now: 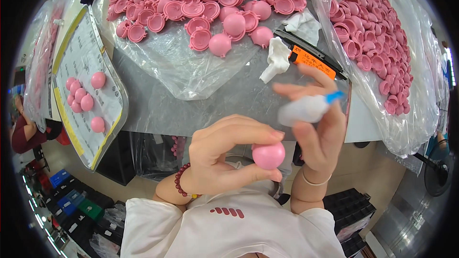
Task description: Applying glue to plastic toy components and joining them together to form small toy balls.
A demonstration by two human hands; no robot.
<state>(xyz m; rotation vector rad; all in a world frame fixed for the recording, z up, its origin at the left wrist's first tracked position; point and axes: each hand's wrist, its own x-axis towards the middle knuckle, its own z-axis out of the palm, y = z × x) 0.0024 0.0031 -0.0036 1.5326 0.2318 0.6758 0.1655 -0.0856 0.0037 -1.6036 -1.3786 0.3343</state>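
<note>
Between the thumb and fingers of my left hand [217, 155] is a glossy pink ball [268, 156], held just off the table's near edge. My right hand [319, 136] is curled around a small white squeeze bottle [302, 110] with a blue tip that points right. Motion blurs the bottle and some of the fingers on it. The bottle is above and to the right of the ball, apart from it. Crumpled white tissue [277, 59] lies on the table beyond my right hand.
Loose pink half-shells [191, 10] are heaped on clear plastic sheeting [191, 79] at the far side. More fill a plastic bag [416, 124] at right. A paper-lined tray [83, 33] at left bears several pink balls [87, 102]. A black bar [313, 50] with an orange label lies beyond my right hand.
</note>
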